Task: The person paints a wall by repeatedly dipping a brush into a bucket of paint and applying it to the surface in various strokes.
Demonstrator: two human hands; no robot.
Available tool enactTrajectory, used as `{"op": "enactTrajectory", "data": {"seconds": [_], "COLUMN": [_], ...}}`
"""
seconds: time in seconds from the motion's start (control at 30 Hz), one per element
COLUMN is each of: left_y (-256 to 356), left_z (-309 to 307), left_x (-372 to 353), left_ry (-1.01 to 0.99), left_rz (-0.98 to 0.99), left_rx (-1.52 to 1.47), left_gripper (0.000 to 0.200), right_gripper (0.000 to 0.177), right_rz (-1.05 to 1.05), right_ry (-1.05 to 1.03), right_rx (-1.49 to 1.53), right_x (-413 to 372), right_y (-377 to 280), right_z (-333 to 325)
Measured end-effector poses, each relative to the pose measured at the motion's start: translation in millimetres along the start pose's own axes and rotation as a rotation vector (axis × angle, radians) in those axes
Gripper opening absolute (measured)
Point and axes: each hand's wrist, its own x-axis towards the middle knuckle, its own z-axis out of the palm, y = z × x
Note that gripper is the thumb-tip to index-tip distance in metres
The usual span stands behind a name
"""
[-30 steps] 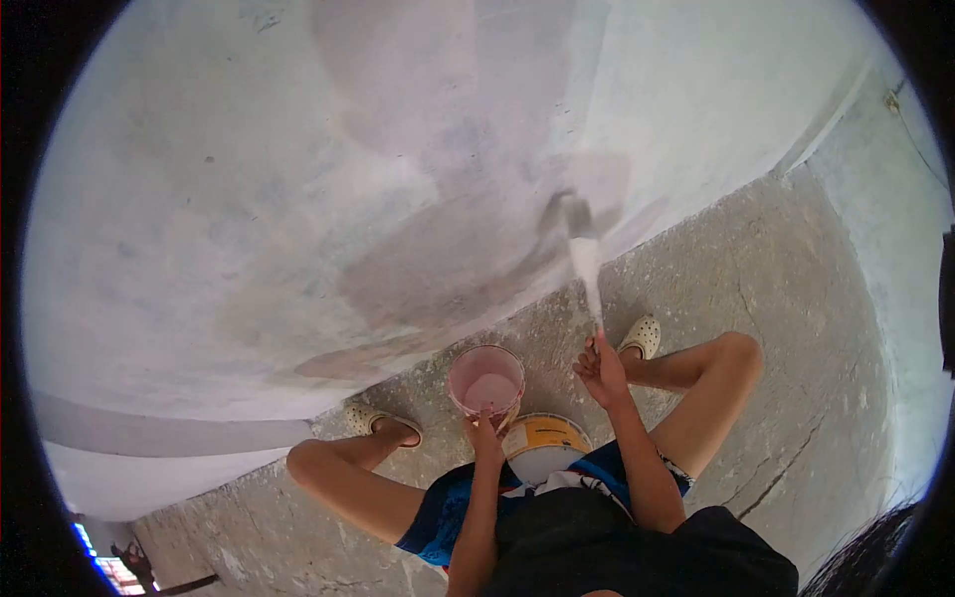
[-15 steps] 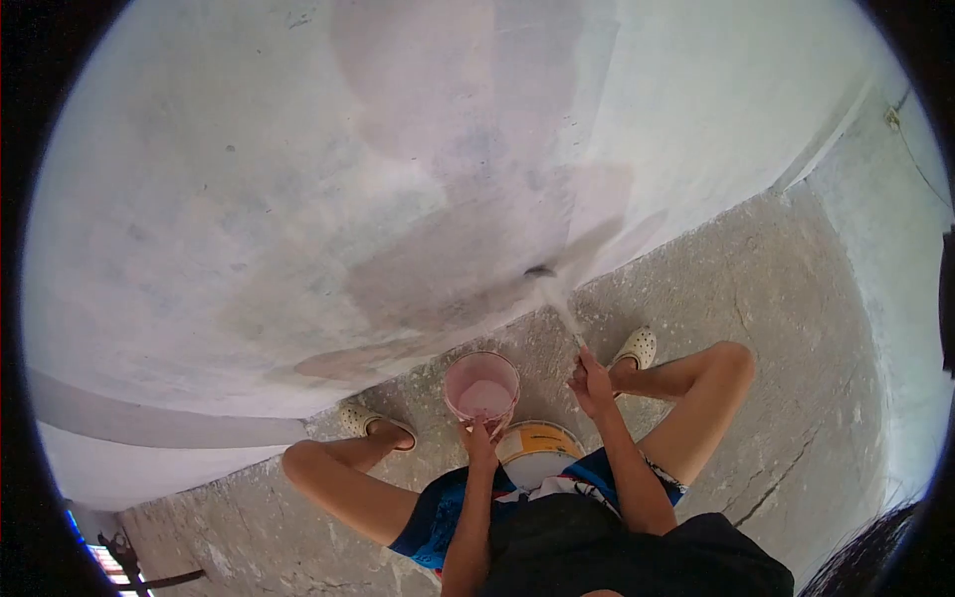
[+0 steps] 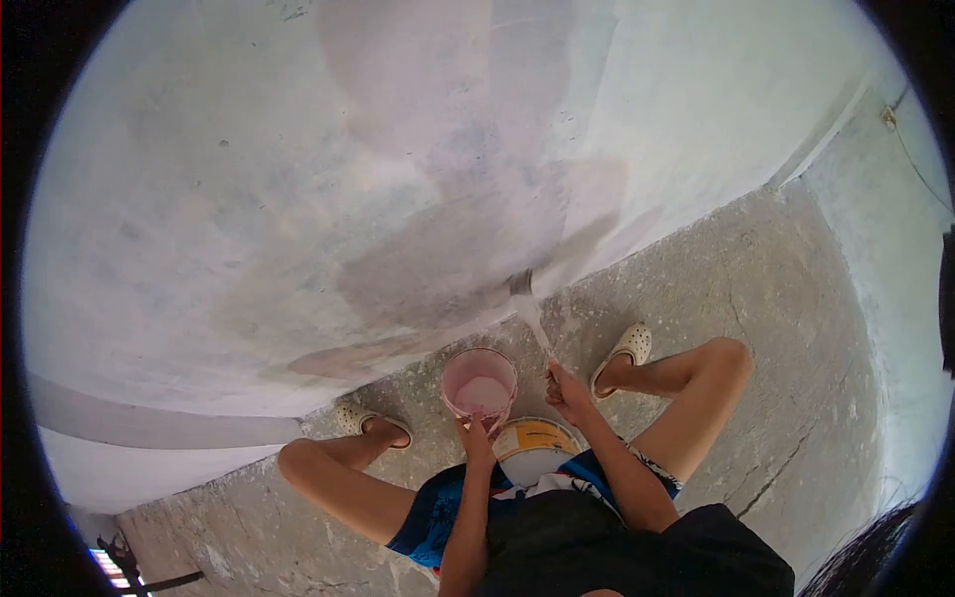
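Note:
My right hand (image 3: 568, 394) is closed round the handle of a paintbrush (image 3: 529, 310), whose dark bristles touch the lower part of the wall (image 3: 418, 199). Damp-looking darker patches mark the wall around and above the brush. With my left hand (image 3: 478, 432) I grip the near rim of a pink bucket (image 3: 454, 382), which holds pale pink liquid. Between my legs, just behind the pink bucket, is a white bucket with an orange label (image 3: 537, 436).
Rough concrete floor (image 3: 776, 328) with a crack lies on the right. My feet, in cream clogs (image 3: 637, 342), rest near the wall's base. A second wall (image 3: 865, 209) with a thin hanging cord stands at the right. Dark bars (image 3: 164, 581) show at the lower left.
The brush and my right hand have moved left along the wall's lower part, and the brush is less blurred. My left hand still grips the pink bucket.

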Motion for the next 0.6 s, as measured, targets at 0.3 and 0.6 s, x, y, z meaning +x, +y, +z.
{"op": "enactTrajectory", "data": {"seconds": [0.3,0.6], "left_y": [0.9,-4.4], "left_z": [2.0,-8.2], "left_x": [0.6,6.7], "left_ry": [0.005,-0.04], "left_rz": [0.008,0.024], "left_rx": [0.029,0.009], "left_gripper": [0.037,0.04], "right_gripper": [0.033,0.045], "right_rz": [-0.091,-0.432], "right_ry": [0.273,0.594], "right_rx": [-0.147,-0.779], "right_x": [15.1,35.7], "right_y": [-9.8,-6.5], "right_z": [-21.6,-26.7]}}
